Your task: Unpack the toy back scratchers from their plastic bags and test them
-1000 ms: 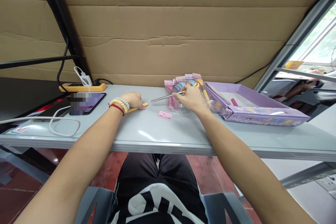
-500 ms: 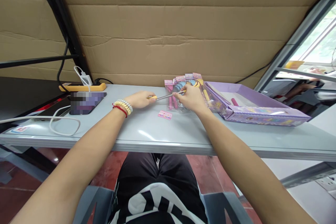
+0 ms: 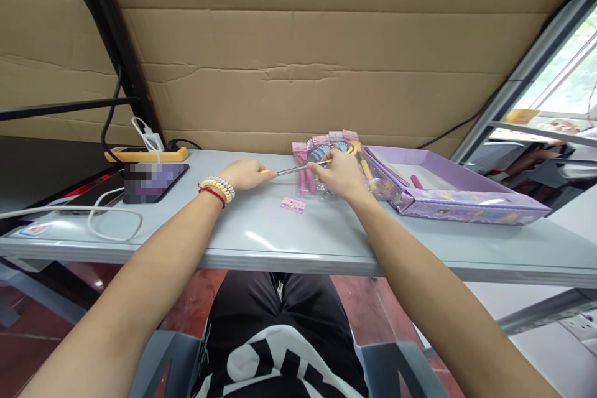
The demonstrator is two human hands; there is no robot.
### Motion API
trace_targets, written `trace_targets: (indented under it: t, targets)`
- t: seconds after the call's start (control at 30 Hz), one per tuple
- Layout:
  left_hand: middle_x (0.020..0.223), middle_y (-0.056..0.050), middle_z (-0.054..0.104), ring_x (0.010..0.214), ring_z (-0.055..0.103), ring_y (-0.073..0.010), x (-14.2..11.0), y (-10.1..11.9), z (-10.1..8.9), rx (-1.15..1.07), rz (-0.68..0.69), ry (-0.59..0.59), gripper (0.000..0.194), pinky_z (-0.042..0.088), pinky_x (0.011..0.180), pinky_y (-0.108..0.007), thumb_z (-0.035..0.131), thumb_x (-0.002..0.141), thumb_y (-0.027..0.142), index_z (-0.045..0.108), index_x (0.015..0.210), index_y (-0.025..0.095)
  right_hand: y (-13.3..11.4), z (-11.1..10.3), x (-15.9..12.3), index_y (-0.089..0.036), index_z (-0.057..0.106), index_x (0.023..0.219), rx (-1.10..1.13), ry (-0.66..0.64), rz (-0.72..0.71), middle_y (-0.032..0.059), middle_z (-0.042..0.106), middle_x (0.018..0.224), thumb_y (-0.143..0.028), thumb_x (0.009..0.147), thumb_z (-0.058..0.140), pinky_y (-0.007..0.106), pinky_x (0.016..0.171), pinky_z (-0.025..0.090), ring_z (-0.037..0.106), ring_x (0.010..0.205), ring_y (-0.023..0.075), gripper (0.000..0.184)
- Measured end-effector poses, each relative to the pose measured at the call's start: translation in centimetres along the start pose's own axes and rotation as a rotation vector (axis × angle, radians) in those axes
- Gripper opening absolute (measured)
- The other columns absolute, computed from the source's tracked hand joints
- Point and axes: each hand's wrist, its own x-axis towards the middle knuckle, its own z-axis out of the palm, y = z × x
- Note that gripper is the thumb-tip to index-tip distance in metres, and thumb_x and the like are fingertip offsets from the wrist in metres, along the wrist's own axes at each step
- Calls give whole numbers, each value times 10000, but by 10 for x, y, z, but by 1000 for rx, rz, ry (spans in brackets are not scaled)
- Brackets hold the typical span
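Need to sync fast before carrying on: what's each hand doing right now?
Left hand: closed, holding the yellow handle.
Right hand: closed, holding the metal rod.

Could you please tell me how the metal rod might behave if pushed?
The metal rod is probably stiff, running straight between the left hand and right hand. Its shiny surface may be slippery, and its slimness suggests it is light.

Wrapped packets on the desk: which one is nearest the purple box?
The yellow-handled packet, at the right end, beside the purple box; the pink packet and blue packet lie farther left.
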Motion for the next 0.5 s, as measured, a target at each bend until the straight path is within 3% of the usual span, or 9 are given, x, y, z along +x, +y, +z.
trace_targets:
  t: [0.23, 0.5]
  targets:
    - [677, -75, 631, 629, 573, -223, -2, 3, 0, 11, 1, -23, 532, 352, 564, -311, 318, 827, 660, 514, 615, 214, -2, -2, -1, -180, 599, 854, -11, 2, 28, 42, 638, 650, -500, 763, 602, 281, 566, 350, 588, 653, 200, 333]
    - [863, -52, 685, 776, 595, -200, -1, 2, 1, -76, 86, 78, 418, 393, 638, -275, 341, 874, 486, 654, 950, 220, 0, -3, 0, -182, 595, 851, 39, 40, 36, 60, 668, 708, -505, 772, 589, 291, 611, 393, 616, 721, 212, 333]
